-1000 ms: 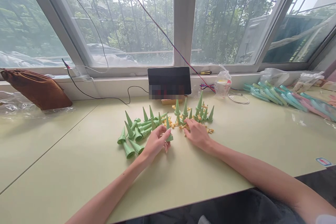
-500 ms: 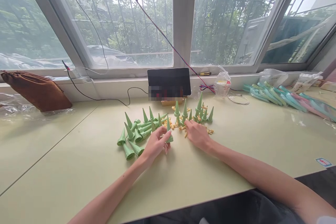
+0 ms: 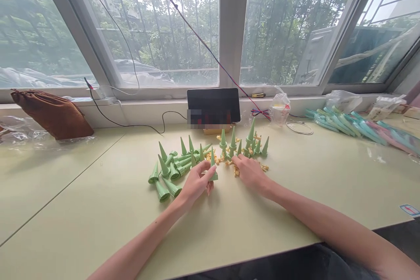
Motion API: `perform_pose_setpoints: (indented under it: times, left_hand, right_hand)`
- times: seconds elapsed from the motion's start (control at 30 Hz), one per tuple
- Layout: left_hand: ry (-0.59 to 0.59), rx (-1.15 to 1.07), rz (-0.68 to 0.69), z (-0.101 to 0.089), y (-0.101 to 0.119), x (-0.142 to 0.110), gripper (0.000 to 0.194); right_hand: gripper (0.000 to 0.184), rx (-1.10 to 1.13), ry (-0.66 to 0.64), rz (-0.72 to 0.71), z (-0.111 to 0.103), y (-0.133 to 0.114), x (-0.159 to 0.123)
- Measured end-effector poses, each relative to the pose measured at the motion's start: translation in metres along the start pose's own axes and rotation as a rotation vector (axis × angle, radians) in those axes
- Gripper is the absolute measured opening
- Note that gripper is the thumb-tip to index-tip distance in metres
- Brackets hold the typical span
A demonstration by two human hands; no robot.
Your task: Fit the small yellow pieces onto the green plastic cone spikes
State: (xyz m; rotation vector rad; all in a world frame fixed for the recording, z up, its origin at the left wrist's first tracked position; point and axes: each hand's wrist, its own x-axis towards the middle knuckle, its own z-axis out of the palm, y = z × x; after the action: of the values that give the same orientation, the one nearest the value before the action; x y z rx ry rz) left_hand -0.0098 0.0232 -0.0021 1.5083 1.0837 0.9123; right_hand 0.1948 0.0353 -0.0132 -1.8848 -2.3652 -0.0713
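Observation:
My left hand (image 3: 196, 183) is closed on a green plastic cone spike (image 3: 213, 157), its tip pointing up, held low over the table. To its left lie several more green cone spikes (image 3: 162, 191), some upright and some on their sides with threaded open ends showing. My right hand (image 3: 252, 174) has its fingers bent down together at a scatter of small yellow plastic pieces (image 3: 236, 172); whatever is between the fingertips is hidden. Just behind that hand stand several green cone spikes (image 3: 251, 132), some seemingly stacked, with yellow pieces among them.
A dark tablet (image 3: 213, 103) leans on a small brown stand by the window. A brown drawstring bag (image 3: 54, 116) sits at the left. On the right are a plastic-wrapped cup (image 3: 280, 111), a coiled white cable (image 3: 299, 128) and a row of coloured strips (image 3: 348, 124) on the table (image 3: 203, 232).
The left hand keeps hold of its cone spike almost in place. The right hand's fingers have curled down among the yellow pieces. The whole view has shifted slightly.

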Motion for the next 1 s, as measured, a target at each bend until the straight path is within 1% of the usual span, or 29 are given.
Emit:
perform_pose_setpoints:
  times: [0.2,0.47,0.63,0.73,0.83,0.93,1.0]
  left_hand:
    - [0.007,-0.006,0.002,0.001,-0.002,0.001,0.036]
    - [0.008,-0.005,0.008,0.001,0.001,0.0,0.035]
    - [0.007,-0.003,0.014,0.001,0.0,0.0,0.036]
    - [0.009,0.006,0.012,0.001,-0.001,0.0,0.036]
    - [0.007,0.007,0.021,0.001,0.0,0.0,0.037]
    - [-0.001,0.006,0.026,0.001,0.0,0.001,0.037]
    - [0.0,0.004,0.026,0.001,0.0,0.001,0.037]
  right_hand:
    - [0.042,-0.03,-0.041,-0.019,-0.004,0.0,-0.003]
    - [0.047,-0.038,-0.028,-0.027,0.002,0.002,-0.002]
    - [0.045,-0.022,-0.021,-0.013,0.0,0.002,-0.001]
    - [0.04,-0.001,0.039,-0.023,-0.003,0.0,-0.002]
    - [0.04,0.061,0.143,-0.112,-0.003,-0.004,-0.005]
    - [0.041,0.147,0.219,-0.214,0.002,-0.01,-0.01]
    - [0.039,0.197,0.274,-0.254,0.006,-0.014,-0.012]
